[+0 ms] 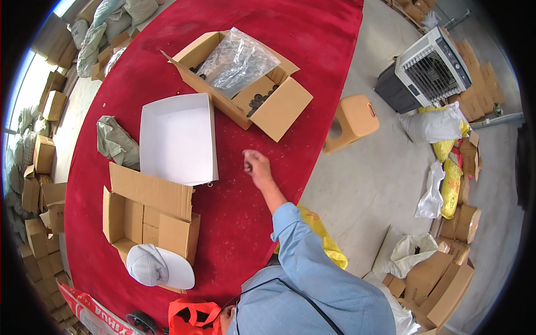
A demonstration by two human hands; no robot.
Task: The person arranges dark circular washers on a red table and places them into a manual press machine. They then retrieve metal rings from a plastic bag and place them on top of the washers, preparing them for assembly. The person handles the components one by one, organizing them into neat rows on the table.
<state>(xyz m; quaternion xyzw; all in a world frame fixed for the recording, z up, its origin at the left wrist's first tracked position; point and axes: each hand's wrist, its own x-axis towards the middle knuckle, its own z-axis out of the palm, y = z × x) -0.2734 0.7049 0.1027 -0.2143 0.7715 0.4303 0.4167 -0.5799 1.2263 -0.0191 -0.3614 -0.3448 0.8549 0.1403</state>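
A hand (255,163) reaches out over a red tablecloth (245,223), fingers curled loosely together; whether they pinch anything is too small to tell. It belongs to an arm in a light blue sleeve (304,257) coming from the lower edge, and which arm it is cannot be told; no other hand shows. Just left of the hand lies a shallow white box (176,137), open and tilted. Beyond the hand, a brown cardboard box (245,84) stands open, holding small dark parts (259,100) and a clear plastic bag (237,61). Nearer the person, another open carton (148,215) has a white cap (159,267) resting on its edge.
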